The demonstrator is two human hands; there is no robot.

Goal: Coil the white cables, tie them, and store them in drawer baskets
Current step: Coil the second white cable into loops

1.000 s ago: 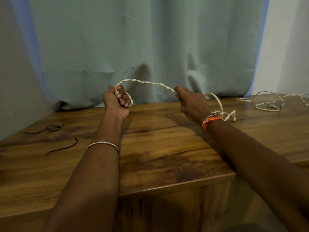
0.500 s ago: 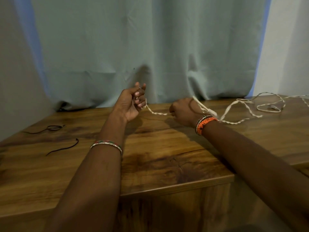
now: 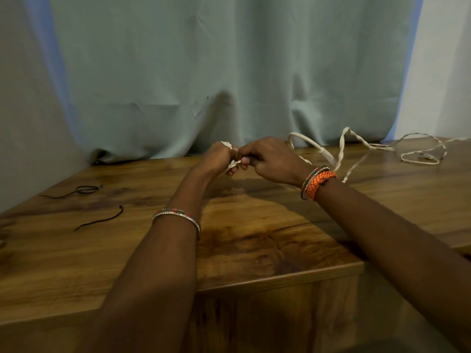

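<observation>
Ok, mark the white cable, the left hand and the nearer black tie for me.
white cable [image 3: 342, 145]: head view, on the raised twisted loop right of the hands.
left hand [image 3: 216, 159]: head view, on the back of the hand.
nearer black tie [image 3: 102, 221]: head view, on the middle of the strand.

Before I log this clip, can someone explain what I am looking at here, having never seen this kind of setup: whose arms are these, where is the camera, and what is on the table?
There is no machine here. A camera worn on a person's head looks down at their own two bare arms. The left hand and right hand meet above the brown wooden table, and each has a grip on the twisted white cable, whose slack trails off to the right over the tabletop. Two thin black ties lie at the left. A pale blue-grey curtain hangs behind. No drawer basket shows.
</observation>
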